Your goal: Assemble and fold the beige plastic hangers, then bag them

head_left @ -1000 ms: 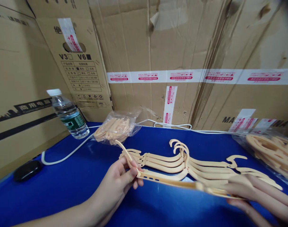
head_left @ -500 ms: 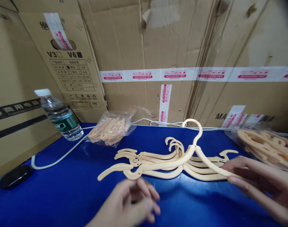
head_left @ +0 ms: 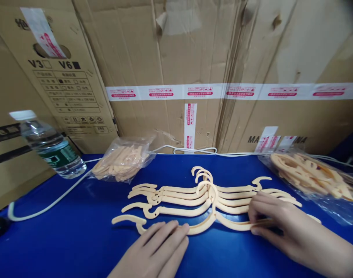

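Observation:
Several beige plastic hangers (head_left: 190,199) lie in an overlapping row on the blue table (head_left: 77,239). The nearest hanger (head_left: 199,227) lies flat at the front of the row. My left hand (head_left: 159,251) rests flat on its left arm, fingers stretched out together. My right hand (head_left: 277,224) has its fingers curled and pinches the hanger's right arm against the table.
A clear bag of small beige parts (head_left: 121,160) lies at the back left, a bag of hangers (head_left: 312,175) at the right. A water bottle (head_left: 48,144) stands left, by a white cable (head_left: 54,199). Cardboard boxes (head_left: 179,69) wall the back.
The hanger held up between both hands has been laid flat at the front of the row. My left hand went from curled and free to flat on it. The view shifted left.

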`<action>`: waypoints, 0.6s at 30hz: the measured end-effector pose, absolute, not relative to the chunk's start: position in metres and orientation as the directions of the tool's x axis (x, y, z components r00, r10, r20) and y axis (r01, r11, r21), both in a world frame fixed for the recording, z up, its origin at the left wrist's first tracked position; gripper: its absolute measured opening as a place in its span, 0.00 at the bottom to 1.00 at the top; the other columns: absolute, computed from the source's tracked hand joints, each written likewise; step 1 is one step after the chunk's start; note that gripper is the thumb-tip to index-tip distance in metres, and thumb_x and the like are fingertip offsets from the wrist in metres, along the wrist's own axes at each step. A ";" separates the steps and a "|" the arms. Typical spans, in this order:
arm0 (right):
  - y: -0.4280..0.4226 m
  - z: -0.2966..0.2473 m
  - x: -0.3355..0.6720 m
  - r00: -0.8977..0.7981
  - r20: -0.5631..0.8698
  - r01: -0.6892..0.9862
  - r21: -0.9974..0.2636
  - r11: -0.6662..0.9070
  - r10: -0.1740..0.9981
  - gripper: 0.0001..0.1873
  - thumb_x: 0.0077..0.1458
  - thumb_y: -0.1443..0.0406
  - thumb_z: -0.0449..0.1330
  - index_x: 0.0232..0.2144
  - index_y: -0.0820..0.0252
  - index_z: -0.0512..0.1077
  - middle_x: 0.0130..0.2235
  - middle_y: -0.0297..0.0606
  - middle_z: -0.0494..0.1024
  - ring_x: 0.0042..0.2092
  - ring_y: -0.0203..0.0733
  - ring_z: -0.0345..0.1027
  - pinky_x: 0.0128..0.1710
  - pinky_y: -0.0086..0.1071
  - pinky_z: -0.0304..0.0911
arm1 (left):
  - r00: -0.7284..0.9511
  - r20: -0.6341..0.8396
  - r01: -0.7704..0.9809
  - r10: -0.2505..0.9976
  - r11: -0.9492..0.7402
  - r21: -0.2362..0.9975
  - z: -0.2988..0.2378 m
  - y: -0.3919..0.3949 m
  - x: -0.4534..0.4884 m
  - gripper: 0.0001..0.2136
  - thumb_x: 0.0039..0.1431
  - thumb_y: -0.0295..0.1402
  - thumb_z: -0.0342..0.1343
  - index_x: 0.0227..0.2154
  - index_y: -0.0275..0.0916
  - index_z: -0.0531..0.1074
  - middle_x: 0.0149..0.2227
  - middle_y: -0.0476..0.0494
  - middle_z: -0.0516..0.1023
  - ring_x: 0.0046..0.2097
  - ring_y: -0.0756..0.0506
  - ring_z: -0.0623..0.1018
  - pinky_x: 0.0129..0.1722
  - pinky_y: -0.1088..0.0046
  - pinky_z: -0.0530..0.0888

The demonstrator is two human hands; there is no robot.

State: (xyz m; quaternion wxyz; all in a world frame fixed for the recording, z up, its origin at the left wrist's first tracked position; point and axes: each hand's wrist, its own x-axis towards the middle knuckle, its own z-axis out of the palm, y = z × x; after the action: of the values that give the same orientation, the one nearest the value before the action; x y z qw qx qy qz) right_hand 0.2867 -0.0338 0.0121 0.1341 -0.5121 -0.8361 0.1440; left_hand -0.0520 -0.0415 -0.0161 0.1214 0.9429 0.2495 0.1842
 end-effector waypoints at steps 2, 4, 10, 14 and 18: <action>-0.033 0.013 0.286 -0.423 0.041 0.842 -0.353 0.409 0.905 0.05 0.52 0.72 0.55 0.26 0.58 0.65 0.32 0.37 0.73 0.33 0.39 0.67 0.31 0.29 0.64 | 0.801 0.312 0.444 0.510 -0.857 0.261 -0.023 -0.037 -0.052 0.30 0.61 0.34 0.56 0.64 0.46 0.54 0.60 0.42 0.66 0.57 0.34 0.70 0.57 0.62 0.66; -0.031 0.014 0.286 -0.397 0.019 0.866 -0.325 0.381 0.918 0.06 0.51 0.73 0.55 0.27 0.58 0.65 0.31 0.36 0.72 0.31 0.38 0.66 0.30 0.28 0.62 | 0.801 0.361 0.434 0.477 -0.879 0.198 -0.027 -0.032 -0.052 0.31 0.61 0.37 0.56 0.65 0.44 0.52 0.61 0.41 0.65 0.58 0.33 0.69 0.57 0.61 0.65; -0.015 0.010 0.290 -0.366 0.110 0.885 -0.268 0.382 0.924 0.06 0.49 0.74 0.57 0.27 0.59 0.66 0.30 0.36 0.72 0.29 0.37 0.64 0.29 0.28 0.58 | 0.819 0.268 0.488 0.507 -0.862 0.140 -0.011 -0.021 -0.044 0.33 0.60 0.42 0.56 0.65 0.44 0.51 0.64 0.41 0.61 0.61 0.33 0.65 0.61 0.60 0.61; 0.010 0.009 0.290 -0.349 0.157 0.896 -0.232 0.378 0.924 0.04 0.50 0.73 0.57 0.27 0.61 0.68 0.32 0.38 0.73 0.31 0.39 0.67 0.30 0.30 0.59 | 0.715 0.338 0.564 0.611 -0.791 0.237 -0.007 -0.011 -0.035 0.31 0.58 0.40 0.57 0.63 0.44 0.57 0.64 0.41 0.61 0.62 0.33 0.63 0.61 0.54 0.59; 0.019 0.019 0.285 -0.342 0.222 0.908 -0.174 0.382 0.913 0.02 0.51 0.72 0.58 0.29 0.62 0.70 0.34 0.42 0.74 0.36 0.44 0.69 0.35 0.35 0.62 | 0.676 0.373 0.584 0.635 -0.771 0.253 -0.016 0.000 -0.031 0.28 0.58 0.41 0.57 0.61 0.42 0.62 0.63 0.38 0.62 0.62 0.32 0.62 0.61 0.50 0.59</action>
State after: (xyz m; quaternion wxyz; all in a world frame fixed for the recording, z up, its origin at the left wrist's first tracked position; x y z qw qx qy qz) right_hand 0.2846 0.0189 0.0191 0.1422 -0.5559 -0.8190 0.0095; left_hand -0.0310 -0.0001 -0.0163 0.0563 0.9138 0.3336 0.2249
